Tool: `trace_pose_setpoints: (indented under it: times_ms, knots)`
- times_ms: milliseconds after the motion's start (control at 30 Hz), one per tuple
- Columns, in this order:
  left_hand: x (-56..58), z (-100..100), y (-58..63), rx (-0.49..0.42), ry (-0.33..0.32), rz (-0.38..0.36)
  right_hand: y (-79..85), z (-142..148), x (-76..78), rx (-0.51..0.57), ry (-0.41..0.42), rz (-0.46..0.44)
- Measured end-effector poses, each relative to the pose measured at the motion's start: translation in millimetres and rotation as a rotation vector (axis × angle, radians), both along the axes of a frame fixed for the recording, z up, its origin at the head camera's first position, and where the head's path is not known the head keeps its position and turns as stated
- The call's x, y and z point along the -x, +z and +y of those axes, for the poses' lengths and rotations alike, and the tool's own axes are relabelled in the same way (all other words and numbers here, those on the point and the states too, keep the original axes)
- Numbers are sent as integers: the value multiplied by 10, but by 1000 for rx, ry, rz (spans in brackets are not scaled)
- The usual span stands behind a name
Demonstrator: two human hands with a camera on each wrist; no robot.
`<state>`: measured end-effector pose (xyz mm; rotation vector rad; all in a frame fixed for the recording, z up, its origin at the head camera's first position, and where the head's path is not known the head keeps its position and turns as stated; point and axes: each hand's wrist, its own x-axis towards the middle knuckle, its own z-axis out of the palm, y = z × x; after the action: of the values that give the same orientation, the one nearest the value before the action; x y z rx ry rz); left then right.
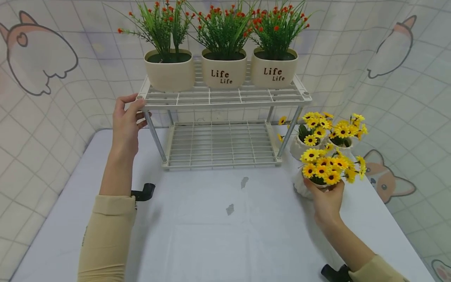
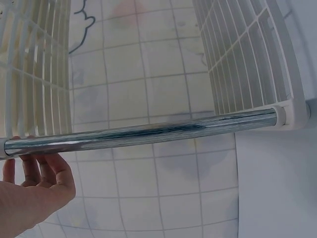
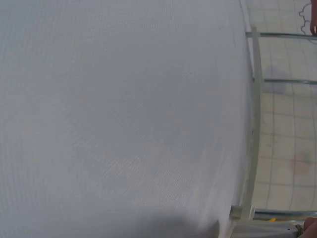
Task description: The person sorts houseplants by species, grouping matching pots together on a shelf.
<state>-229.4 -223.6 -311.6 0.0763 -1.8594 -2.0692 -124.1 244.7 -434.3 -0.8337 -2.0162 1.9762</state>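
My left hand (image 1: 126, 127) grips the front left corner of a white two-tier wire shelf (image 1: 225, 105). In the left wrist view its fingers (image 2: 58, 171) curl at the end of a shiny metal post (image 2: 148, 136). At the right, my right hand (image 1: 327, 199) holds a small white pot (image 1: 300, 187) of yellow artificial flowers (image 1: 322, 166) by its near side, thumb and fingers around it. Two more pots of yellow flowers (image 1: 311, 127) (image 1: 341, 131) stand just behind it, beside the shelf's right post. In the right wrist view the held pot is mostly out of frame.
Three cream pots (image 1: 170, 74) (image 1: 224, 73) (image 1: 275, 72) with red-flowered plants stand in a row on the top tier. The lower wire tier (image 1: 225, 145) rests on the white-covered table (image 1: 211, 235). A tile-patterned curtain (image 1: 405, 117) with cartoon dogs surrounds the table.
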Motion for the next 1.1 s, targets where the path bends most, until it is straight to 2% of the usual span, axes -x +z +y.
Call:
trace_pose_setpoints:
  times_ms: [200,300,533,800,967,1100]
  knots:
    - [0,8,-2,25,11,-1,76,-283,-33,-39,124,32]
    - [0,7,-2,24,12,1,103,-440,-32,-38,186,77]
    - [-3,13,-3,7,11,6,131,-791,71,-5,294,166]
    - [-2,6,5,5,14,6,20,-1048,340,-18,349,245]
    - [-7,2,-6,-19,4,0,-82,-1134,539,-39,334,313]
    - [0,1,-8,-24,0,7,-118,-1190,660,-51,318,318]
